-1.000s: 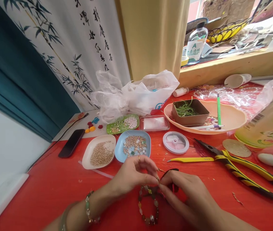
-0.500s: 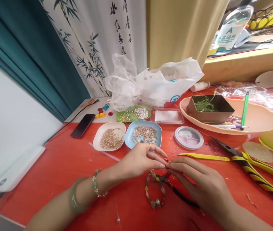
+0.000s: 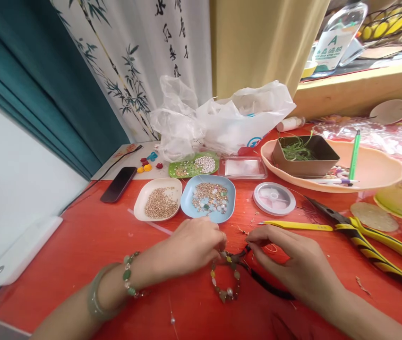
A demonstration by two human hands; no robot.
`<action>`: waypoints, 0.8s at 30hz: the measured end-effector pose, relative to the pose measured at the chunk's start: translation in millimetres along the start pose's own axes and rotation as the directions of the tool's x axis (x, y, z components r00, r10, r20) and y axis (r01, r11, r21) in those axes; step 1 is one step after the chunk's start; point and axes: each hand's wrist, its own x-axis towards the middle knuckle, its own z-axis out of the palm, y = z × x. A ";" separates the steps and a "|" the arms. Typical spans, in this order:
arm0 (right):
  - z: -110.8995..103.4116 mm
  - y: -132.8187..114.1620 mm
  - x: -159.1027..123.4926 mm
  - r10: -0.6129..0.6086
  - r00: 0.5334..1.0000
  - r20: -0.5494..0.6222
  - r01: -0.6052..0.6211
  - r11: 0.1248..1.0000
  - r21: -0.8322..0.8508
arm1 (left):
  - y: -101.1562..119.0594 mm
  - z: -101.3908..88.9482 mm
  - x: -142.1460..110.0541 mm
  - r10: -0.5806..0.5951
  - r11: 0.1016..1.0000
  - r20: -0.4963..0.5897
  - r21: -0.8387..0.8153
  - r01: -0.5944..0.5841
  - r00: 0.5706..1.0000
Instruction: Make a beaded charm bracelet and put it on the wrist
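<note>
Table: left hand near blue dish (beads inside).

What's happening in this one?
At a red table, a person's left hand curls by the top of a ring-shaped, multicoloured bead bracelet; its fingertips are hidden. The right hand has fingertips at one handle of black-handled pliers. Beyond, a rounded cream dish and light-blue dish hold gold beads.

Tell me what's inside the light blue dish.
Small gold beads, a few green beads and some whitish beads. What lies beneath them is covered, and the left hand hides part of the near rim.
</note>
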 end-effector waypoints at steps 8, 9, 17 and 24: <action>-3.6 -5.3 3.5 0.228 0.962 0.153 -0.266 0.913 0.310 | -3.5 1.2 -0.9 -0.041 0.985 -0.054 -0.169 0.032 0.998; -4.3 -5.6 4.7 0.257 0.947 0.192 -0.311 0.882 0.353 | -3.6 0.6 -0.6 -0.062 0.965 -0.043 -0.257 0.049 0.997; -0.3 0.4 7.0 0.381 0.787 0.486 -0.612 0.381 0.693 | -2.9 -0.6 6.8 -0.097 0.412 0.045 -0.908 0.081 0.994; 1.0 3.4 5.8 0.393 0.790 0.471 -0.573 0.201 0.794 | -1.9 0.6 11.2 -0.049 0.113 0.094 -0.989 0.099 0.994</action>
